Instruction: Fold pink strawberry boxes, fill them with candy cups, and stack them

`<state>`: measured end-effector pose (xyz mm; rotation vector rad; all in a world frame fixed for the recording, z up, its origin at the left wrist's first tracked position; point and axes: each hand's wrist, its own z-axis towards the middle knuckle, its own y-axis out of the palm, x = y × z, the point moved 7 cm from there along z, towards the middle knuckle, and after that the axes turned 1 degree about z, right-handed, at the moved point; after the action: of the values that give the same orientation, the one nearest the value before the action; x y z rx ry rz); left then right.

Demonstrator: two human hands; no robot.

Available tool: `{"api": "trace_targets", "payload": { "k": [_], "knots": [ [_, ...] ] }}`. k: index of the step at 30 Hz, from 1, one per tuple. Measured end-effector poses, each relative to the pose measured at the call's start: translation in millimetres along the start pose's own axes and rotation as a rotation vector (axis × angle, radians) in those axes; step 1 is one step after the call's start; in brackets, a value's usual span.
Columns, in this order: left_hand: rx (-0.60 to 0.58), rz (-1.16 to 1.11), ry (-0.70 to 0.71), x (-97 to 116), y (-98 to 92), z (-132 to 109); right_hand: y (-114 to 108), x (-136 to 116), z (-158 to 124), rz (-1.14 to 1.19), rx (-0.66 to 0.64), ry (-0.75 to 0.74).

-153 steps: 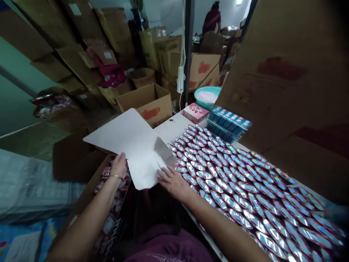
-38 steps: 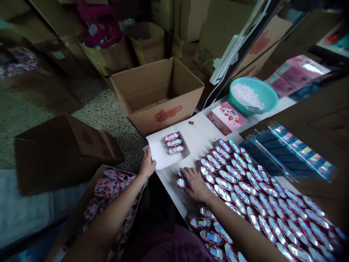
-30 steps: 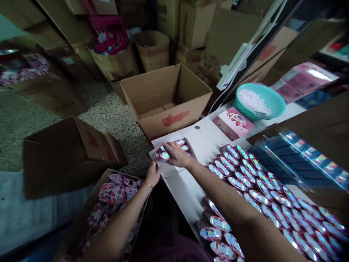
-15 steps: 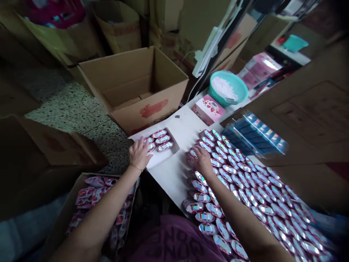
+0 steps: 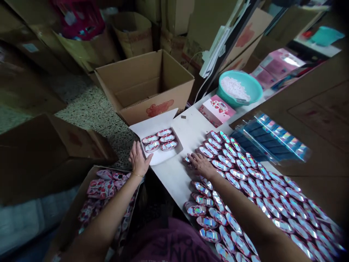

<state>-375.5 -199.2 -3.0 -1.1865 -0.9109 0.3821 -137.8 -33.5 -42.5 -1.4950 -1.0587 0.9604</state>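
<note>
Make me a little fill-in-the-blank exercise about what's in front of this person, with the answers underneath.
The open white box shows ____ shiny packs inside. A bracelet circles the wrist of the ____ hand. Red ____ are printed on the pink box. The turquoise bowl beside it holds small ____ pieces.

Missing words: five; left; strawberries; white.

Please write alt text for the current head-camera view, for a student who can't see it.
A person's left hand is at the side of an open white box holding shiny oval-topped packs, while the right hand is over similar packs crowding a white table. Behind the box stands an open cardboard carton.
</note>
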Motion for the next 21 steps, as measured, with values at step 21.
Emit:
{"api": "trace_targets", "payload": {
  "k": [21],
  "knots": [
    [-0.148,-0.498,-0.106,-41.6,21.1,-26.6,-52.1,-152.1,130.5,-0.031,0.068,-0.494]
  ]
}}
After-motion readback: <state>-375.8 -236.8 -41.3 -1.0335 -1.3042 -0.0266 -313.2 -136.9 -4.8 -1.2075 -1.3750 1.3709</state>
